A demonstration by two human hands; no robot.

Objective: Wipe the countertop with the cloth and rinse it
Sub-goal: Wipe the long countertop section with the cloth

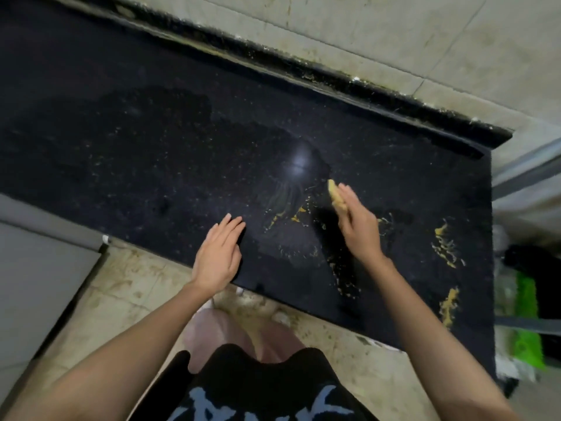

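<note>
The right hand (358, 220) holds a small yellowish cloth (337, 196) under its fingers, pressing it to the black counter (151, 153) just right of the bright light reflection (299, 161) on the stone. The left hand (217, 256) lies flat with straight fingers on the counter's near edge, left of the cloth and apart from it. Yellow smears (444, 247) streak the counter right of the cloth, toward its end, with smaller ones between the two hands.

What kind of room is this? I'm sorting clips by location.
Probably a home kitchen: a black speckled stone countertop smeared with yellow food residue, a stained tiled wall behind it, and a yellow cloth in the right hand.
</note>
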